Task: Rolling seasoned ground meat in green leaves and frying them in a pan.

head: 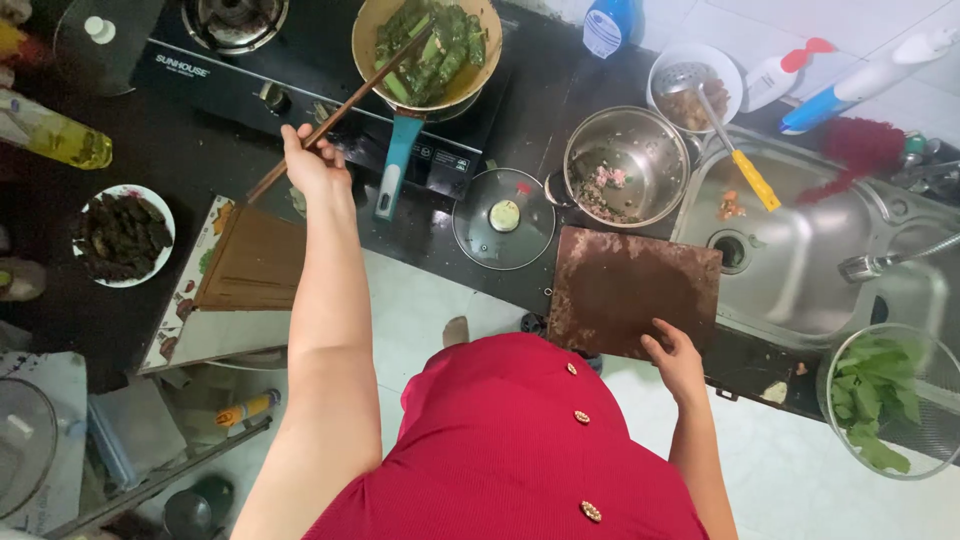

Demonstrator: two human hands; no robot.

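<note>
At the dark kitchen bench point(120, 300), seen from above our own shoulders, we reach the left hand point(312, 165) out toward the black gas stove point(300, 70), its grip closed on a pair of long brown wooden chopsticks point(345, 105). We hold them near their far end, which keeps the fingers back from the heat, while the tips rest among the green leaf-wrapped rolls point(432, 45) lying in the round yellow-sided frying pan point(370, 30). The pan's teal handle point(397, 165) points back toward us, within easy reach.

Our right hand point(675, 360) lies flat on the near edge of the worn reddish-brown cutting board point(635, 290), fingers spread and holding nothing; it looks to us like a bracing hand while the other arm stretches. A round glass lid point(503, 218) lies on the bench just left of the board, set off its pan so the rolls can be reached.

Beside the lid, a steel mixing bowl point(625, 165) holds scraps of minced filling. To the left, a white plate of dark cooked rolls point(123, 237) sits well apart from the stove. On the right, a slotted ladle with a yellow handle point(735, 150) leans from a white bowl point(715, 60) over the steel sink point(800, 260), and a mesh strainer of fresh green leaves point(880, 395) sits at the sink's near corner.
</note>
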